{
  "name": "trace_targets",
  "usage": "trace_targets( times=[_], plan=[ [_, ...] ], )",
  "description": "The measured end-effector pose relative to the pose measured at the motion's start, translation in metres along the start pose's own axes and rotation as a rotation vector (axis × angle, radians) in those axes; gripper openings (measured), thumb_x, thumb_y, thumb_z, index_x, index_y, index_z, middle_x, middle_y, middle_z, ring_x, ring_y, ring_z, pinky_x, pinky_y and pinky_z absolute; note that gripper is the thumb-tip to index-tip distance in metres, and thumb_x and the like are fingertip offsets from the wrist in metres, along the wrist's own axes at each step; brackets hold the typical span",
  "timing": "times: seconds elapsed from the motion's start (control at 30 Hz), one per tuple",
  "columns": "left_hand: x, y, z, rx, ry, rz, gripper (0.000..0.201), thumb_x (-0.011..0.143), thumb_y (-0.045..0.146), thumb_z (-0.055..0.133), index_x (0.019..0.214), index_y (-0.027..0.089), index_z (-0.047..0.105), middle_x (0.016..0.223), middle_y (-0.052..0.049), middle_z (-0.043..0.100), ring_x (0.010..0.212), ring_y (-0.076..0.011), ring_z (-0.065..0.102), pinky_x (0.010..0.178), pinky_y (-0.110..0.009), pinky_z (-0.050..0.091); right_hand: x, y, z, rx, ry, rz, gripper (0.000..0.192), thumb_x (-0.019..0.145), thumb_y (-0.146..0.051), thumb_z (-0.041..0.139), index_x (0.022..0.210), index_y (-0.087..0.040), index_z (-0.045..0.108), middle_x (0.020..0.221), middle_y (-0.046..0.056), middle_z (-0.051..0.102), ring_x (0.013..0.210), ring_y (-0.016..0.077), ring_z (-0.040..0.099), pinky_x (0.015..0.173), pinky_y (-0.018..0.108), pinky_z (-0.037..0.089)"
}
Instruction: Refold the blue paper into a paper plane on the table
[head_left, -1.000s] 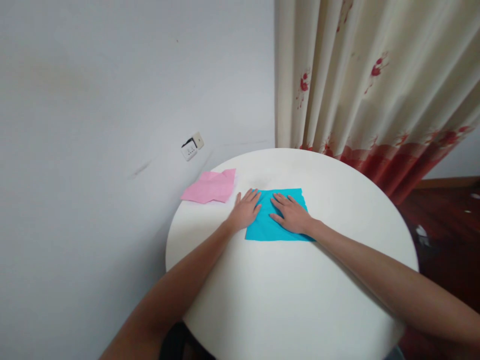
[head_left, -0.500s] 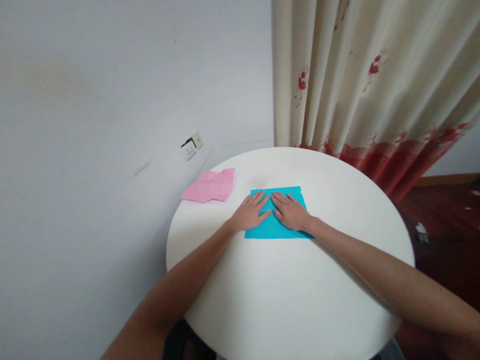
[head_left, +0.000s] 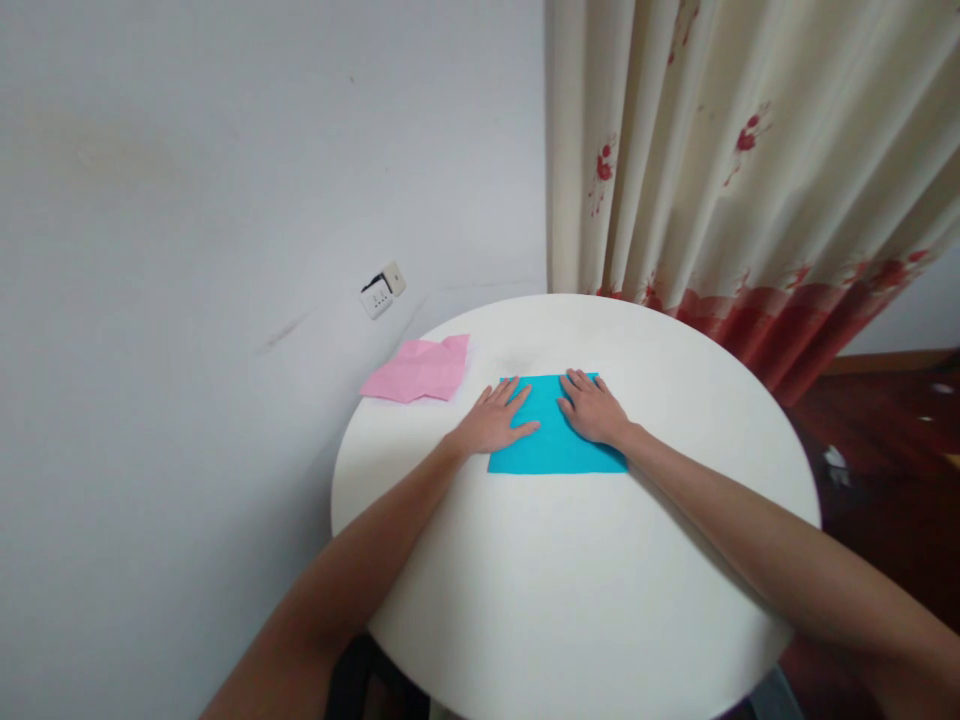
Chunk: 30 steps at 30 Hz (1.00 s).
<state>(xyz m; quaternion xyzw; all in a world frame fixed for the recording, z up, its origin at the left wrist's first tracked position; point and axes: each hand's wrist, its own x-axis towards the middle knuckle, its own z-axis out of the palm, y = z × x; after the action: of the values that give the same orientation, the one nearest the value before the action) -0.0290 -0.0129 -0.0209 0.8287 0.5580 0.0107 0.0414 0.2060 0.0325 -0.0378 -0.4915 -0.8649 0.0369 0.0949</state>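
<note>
A blue sheet of paper (head_left: 551,450) lies flat on the round white table (head_left: 570,580). My left hand (head_left: 495,418) rests over its left edge, fingers spread and pointing away from me. On the right part of the sheet lies my right hand (head_left: 591,408), palm down, fingers stretched toward the far edge. Neither hand grips anything. Parts of the sheet's left and right edges are hidden beneath the hands.
A creased pink sheet of paper (head_left: 420,370) lies at the table's far left, close to the wall (head_left: 225,180). A socket (head_left: 376,297) sits on that wall. Behind the table hangs a cream and red curtain (head_left: 675,200).
My hands have slid apart over the blue sheet, the right hand outward to the right and the left slightly to the left. Both papers stay in place.
</note>
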Motion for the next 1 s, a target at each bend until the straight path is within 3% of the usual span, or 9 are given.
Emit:
trace_targets(
  times=[0.17, 0.27, 0.37, 0.47, 0.57, 0.73, 1.0],
  plan=[
    [-0.009, -0.003, -0.009, -0.014, -0.084, 0.135, 0.08, 0.093, 0.077, 0.036, 0.161, 0.038, 0.016, 0.169, -0.002, 0.004, 0.156, -0.0323, 0.004, 0.123, -0.058, 0.005, 0.001, 0.008, 0.0, -0.023, 0.028, 0.077, 0.056, 0.105, -0.036, 0.028, 0.153, -0.009, 0.038, 0.163, 0.017, 0.031, 0.151, 0.0324, 0.026, 0.12, 0.057, 0.021],
    [-0.011, -0.006, -0.009, -0.025, -0.091, 0.134, 0.082, 0.092, 0.078, 0.037, 0.161, 0.038, 0.016, 0.169, -0.003, 0.003, 0.156, -0.0319, 0.003, 0.123, -0.059, 0.005, -0.001, 0.004, -0.003, -0.039, 0.098, 0.104, 0.057, 0.104, -0.033, 0.031, 0.153, -0.005, 0.037, 0.162, 0.02, 0.032, 0.151, 0.0336, 0.026, 0.12, 0.056, 0.02],
    [-0.009, -0.008, -0.007, -0.038, -0.085, 0.129, 0.086, 0.091, 0.08, 0.037, 0.161, 0.035, 0.015, 0.169, -0.003, 0.005, 0.156, -0.0315, 0.003, 0.123, -0.059, 0.005, -0.003, -0.002, -0.007, -0.011, 0.154, 0.014, 0.056, 0.103, -0.031, 0.033, 0.153, -0.005, 0.037, 0.162, 0.019, 0.031, 0.152, 0.0317, 0.024, 0.122, 0.052, 0.018],
    [-0.007, -0.011, -0.004, -0.052, -0.088, 0.126, 0.092, 0.09, 0.081, 0.039, 0.162, 0.03, 0.014, 0.169, -0.006, 0.006, 0.156, -0.0309, 0.003, 0.123, -0.057, 0.004, -0.005, -0.009, -0.009, 0.089, 0.088, -0.166, 0.059, 0.104, -0.041, 0.033, 0.153, -0.008, 0.04, 0.162, 0.016, 0.033, 0.152, 0.0288, 0.025, 0.123, 0.048, 0.019],
    [-0.006, -0.012, -0.004, -0.079, -0.082, 0.113, 0.084, 0.095, 0.074, 0.036, 0.162, 0.028, 0.016, 0.169, -0.006, 0.009, 0.156, -0.0294, 0.004, 0.124, -0.055, 0.004, -0.007, -0.012, -0.009, 0.157, -0.031, -0.27, 0.071, 0.102, -0.057, 0.035, 0.155, -0.01, 0.037, 0.163, 0.017, 0.03, 0.152, 0.0301, 0.025, 0.123, 0.051, 0.017],
    [-0.006, -0.01, -0.007, -0.153, -0.066, 0.077, 0.072, 0.099, 0.066, 0.039, 0.161, 0.032, 0.021, 0.169, -0.003, 0.013, 0.156, -0.0283, 0.007, 0.124, -0.055, 0.005, -0.009, -0.012, -0.013, 0.162, -0.091, -0.297, 0.083, 0.097, -0.066, 0.043, 0.157, -0.01, 0.033, 0.164, 0.018, 0.025, 0.152, 0.0318, 0.022, 0.123, 0.053, 0.015],
    [-0.002, -0.008, -0.008, -0.231, -0.019, 0.062, 0.072, 0.093, 0.064, 0.055, 0.155, 0.031, 0.037, 0.165, -0.006, 0.027, 0.154, -0.0317, 0.02, 0.122, -0.057, 0.012, -0.01, -0.016, -0.021, 0.127, -0.07, -0.284, 0.076, 0.095, -0.059, 0.055, 0.152, -0.01, 0.044, 0.16, 0.018, 0.036, 0.148, 0.0333, 0.033, 0.121, 0.052, 0.025]
  ],
)
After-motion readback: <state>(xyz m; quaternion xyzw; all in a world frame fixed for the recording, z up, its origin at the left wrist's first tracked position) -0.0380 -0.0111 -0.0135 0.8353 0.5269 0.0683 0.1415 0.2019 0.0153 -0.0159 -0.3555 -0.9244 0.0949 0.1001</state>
